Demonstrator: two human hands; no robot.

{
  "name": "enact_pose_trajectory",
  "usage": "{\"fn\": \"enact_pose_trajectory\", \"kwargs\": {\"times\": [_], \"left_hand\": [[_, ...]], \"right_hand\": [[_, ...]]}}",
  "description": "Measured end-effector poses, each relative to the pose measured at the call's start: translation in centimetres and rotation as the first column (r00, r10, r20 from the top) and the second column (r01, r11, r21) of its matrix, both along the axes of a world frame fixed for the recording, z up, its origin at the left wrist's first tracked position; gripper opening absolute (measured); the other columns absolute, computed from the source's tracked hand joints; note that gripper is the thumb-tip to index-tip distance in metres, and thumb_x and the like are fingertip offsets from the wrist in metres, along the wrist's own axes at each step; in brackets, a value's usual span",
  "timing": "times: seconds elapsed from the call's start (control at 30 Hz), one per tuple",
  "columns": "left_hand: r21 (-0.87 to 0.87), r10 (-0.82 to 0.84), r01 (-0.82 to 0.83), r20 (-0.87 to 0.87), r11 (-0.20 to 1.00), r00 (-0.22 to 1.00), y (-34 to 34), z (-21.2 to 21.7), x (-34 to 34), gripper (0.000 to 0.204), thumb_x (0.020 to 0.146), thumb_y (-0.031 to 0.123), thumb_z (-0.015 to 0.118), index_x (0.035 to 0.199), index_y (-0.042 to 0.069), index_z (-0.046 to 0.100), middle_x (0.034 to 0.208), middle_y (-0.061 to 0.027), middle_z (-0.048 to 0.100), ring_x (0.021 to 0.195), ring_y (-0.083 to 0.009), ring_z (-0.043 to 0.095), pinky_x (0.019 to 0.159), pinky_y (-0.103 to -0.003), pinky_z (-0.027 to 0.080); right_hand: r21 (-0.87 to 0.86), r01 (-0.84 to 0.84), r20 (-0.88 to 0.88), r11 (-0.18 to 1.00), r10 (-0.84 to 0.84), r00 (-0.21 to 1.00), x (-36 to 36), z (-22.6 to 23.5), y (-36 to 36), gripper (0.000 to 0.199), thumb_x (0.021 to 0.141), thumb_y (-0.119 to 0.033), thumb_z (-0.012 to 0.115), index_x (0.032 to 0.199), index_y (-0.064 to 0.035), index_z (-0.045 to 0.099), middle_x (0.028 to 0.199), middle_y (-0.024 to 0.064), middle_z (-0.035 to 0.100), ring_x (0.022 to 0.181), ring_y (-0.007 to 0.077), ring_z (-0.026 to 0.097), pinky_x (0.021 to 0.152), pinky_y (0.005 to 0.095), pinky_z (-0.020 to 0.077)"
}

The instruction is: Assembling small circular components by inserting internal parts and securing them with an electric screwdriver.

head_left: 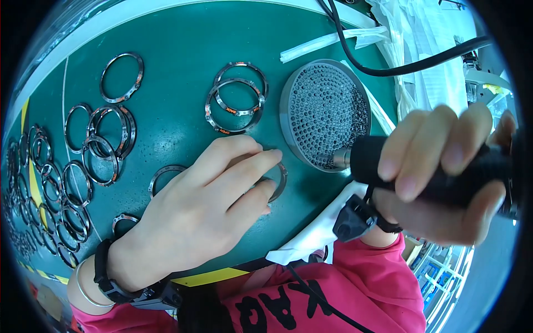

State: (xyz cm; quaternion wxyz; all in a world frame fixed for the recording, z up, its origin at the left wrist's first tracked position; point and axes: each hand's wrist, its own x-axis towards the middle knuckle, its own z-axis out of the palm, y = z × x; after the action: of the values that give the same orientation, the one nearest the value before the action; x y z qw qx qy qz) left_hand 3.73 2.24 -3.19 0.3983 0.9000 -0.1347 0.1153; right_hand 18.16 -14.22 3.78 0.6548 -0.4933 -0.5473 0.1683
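While the left hand (208, 202) is lying flat, fingers together, pinning a ring (279, 178) to the mat (177, 72) beside the screw tray (325, 114), the right hand (444, 177) is clamping the driver (388, 164). Ring looks thin, stiff, light metal (probably slippery), so press on its rim.

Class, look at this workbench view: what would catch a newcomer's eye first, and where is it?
The right hand in the foreground grips a black power tool, its tip aimed at a round perforated tray. At the centre, the left hand presses on a metal ring on the green mat. Many more rings crowd the mat's left side.
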Motion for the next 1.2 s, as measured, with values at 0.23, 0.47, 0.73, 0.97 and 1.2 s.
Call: {"fn": "enact_pose_trajectory", "kwargs": {"times": [0.23, 0.47, 0.73, 0.97, 1.2], "left_hand": [[0.002, -0.004, 0.004, -0.009, 1.0, 1.0, 0.0, 0.1, 0.1, 0.036, 0.064, 0.01, 0.08, 0.095, -0.001, 0.065, 0.122, -0.0166, 0.061, 0.104, -0.0354, 0.057, 0.085, -0.042, 0.051], [-0.011, 0.002, -0.002, -0.015, 1.0, 1.0, 0.1, 0.0, 0.0, 0.033, 0.066, 0.01, 0.08, 0.094, -0.001, 0.065, 0.122, -0.0172, 0.061, 0.105, -0.0361, 0.057, 0.085, -0.042, 0.051], [-0.014, 0.001, -0.001, -0.013, 1.0, 1.0, 0.2, -0.2, -0.1, 0.034, 0.065, 0.01, 0.079, 0.094, -0.001, 0.065, 0.121, -0.017, 0.061, 0.105, -0.0355, 0.057, 0.085, -0.042, 0.051], [-0.019, 0.001, -0.001, 0.003, 1.0, 1.0, 0.3, -0.6, -0.3, 0.034, 0.065, 0.009, 0.079, 0.094, -0.002, 0.066, 0.119, -0.0169, 0.062, 0.106, -0.0356, 0.057, 0.086, -0.042, 0.051], [-0.026, 0.014, -0.014, 0.032, 1.0, 0.999, 0.3, -0.6, -0.2, 0.034, 0.065, 0.009, 0.079, 0.094, -0.002, 0.066, 0.115, -0.0171, 0.062, 0.104, -0.0366, 0.058, 0.086, -0.043, 0.051]], "right_hand": [[0.006, 0.033, -0.003, 0.999, -0.033, 0.999, 0.3, 0.9, -1.2, 0.057, 0.093, -0.034, 0.065, 0.131, -0.0029, 0.035, 0.094, 0.0114, 0.054, 0.056, 0.0191, 0.062, 0.049, 0.0315, 0.0549], [0.008, 0.039, -0.019, 0.999, -0.039, 0.999, -0.1, 0.4, -1.1, 0.057, 0.094, -0.034, 0.064, 0.131, -0.0026, 0.034, 0.094, 0.0116, 0.053, 0.057, 0.0196, 0.062, 0.05, 0.0324, 0.0551], [0.009, 0.049, -0.029, 0.999, -0.049, 0.998, -0.8, 0.0, 0.2, 0.058, 0.094, -0.035, 0.063, 0.13, -0.0023, 0.032, 0.095, 0.0119, 0.053, 0.058, 0.0202, 0.061, 0.051, 0.0335, 0.0553], [0.012, 0.044, -0.04, 0.999, -0.044, 0.998, -1.7, -1.5, 3.0, 0.058, 0.095, -0.035, 0.063, 0.13, -0.0019, 0.031, 0.096, 0.0121, 0.052, 0.059, 0.0207, 0.061, 0.053, 0.0344, 0.0555], [0.004, 0.068, -0.049, 0.998, -0.068, 0.996, -2.4, -1.3, 2.3, 0.058, 0.095, -0.036, 0.062, 0.13, -0.0016, 0.03, 0.097, 0.0123, 0.052, 0.06, 0.0213, 0.061, 0.054, 0.0353, 0.0557]]}}
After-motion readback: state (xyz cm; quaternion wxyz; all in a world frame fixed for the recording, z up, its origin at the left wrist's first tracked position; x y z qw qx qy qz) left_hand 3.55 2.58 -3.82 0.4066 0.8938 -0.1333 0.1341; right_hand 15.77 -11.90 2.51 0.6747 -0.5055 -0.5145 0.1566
